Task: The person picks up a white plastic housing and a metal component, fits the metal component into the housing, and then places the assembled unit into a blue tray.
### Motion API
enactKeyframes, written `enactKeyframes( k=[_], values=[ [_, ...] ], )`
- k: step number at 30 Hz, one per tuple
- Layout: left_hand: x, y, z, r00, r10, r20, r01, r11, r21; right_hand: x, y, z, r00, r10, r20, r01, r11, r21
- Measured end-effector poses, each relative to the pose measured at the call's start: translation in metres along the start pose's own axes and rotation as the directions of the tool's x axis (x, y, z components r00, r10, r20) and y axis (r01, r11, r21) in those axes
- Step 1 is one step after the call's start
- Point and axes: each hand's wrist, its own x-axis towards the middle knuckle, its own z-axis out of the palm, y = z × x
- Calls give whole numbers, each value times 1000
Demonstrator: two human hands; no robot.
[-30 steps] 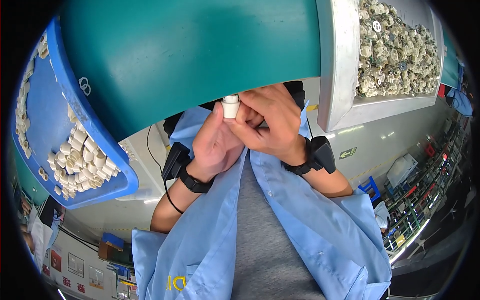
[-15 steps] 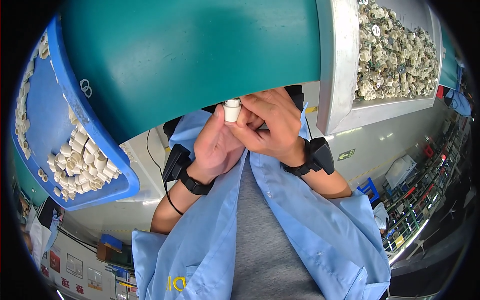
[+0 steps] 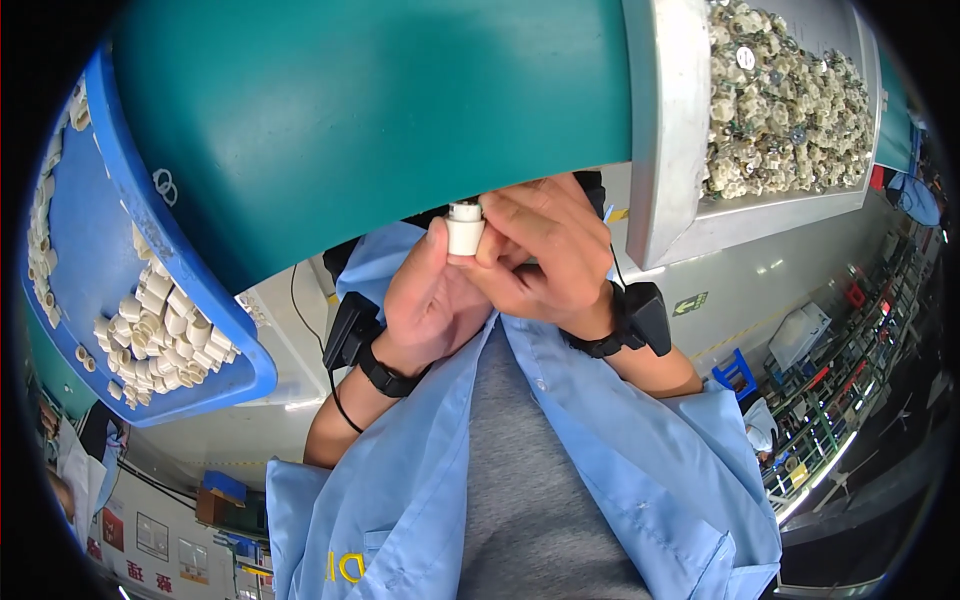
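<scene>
Nearest the camera is the person's own chest, in an open light blue work shirt (image 3: 620,470) over a grey top (image 3: 540,500). Both forearms rise from there and meet in front of the near edge of the green worktop (image 3: 380,110). Each wrist carries a black band with a small black box on it, the left one (image 3: 350,335) with a thin black cable hanging down, the right one (image 3: 640,318) just beside the shirt collar.

The left hand (image 3: 430,300) is turned palm toward the camera, its thumb and fingers closed in a narrow grip around the lower part of a small white cylindrical plastic fitting (image 3: 465,230). The right hand (image 3: 545,255) lies over the left from the right side, its fingertips pinched on the same fitting, so both grips hold it. The fitting stands upright between the two hands, just at the worktop's near edge, with a darker end showing on top.

Farther left on the worktop sits a blue plastic tray (image 3: 100,250) with a heap of similar white fittings. Farther right is a grey metal tray (image 3: 660,130) filled with pale, mixed small parts.
</scene>
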Motion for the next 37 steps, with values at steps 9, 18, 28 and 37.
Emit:
enactKeyframes(
  k=[9, 18, 28, 37],
  values=[
    [-8, -5, -8, 986, -54, -156, 62, 997, 48, -3, 7, 3, 999, 31, 41, -32, 999, 21],
    [-2, -1, -6, 993, -9, -120, 12, 1000, 25, -3, 5, 5, 998, 49, 29, -50, 998, 30],
    [-1, -3, -14, 999, 26, -37, -27, 1000, -14, -4, 5, 4, 996, 71, 48, -72, 997, 16],
    [-3, 1, -4, 995, 5, -101, 1, 998, 55, -4, 5, 1, 994, 75, 76, -79, 996, 46]
  ],
)
